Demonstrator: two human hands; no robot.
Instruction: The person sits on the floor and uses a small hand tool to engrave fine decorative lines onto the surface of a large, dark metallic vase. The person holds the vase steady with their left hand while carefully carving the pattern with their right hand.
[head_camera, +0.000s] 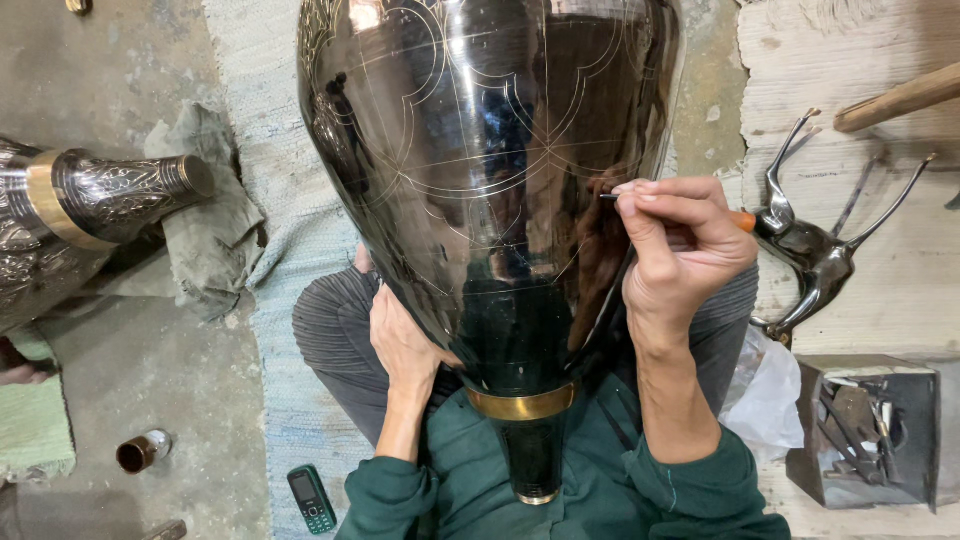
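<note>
Glossy black vase (480, 170) with fine pale engraved arcs and lobes, brass-gold band at its neck, orange-handled scribing tool (740, 220), dark green sleeves (690, 480), pale blue woven mat (290, 240), second vessel (110, 195) — silver floral engraving, gold bands — grey-green cloth (215, 220).

Single head-worn view, steeply downward and close, over a dark vase (490, 180) on the lap.
</note>
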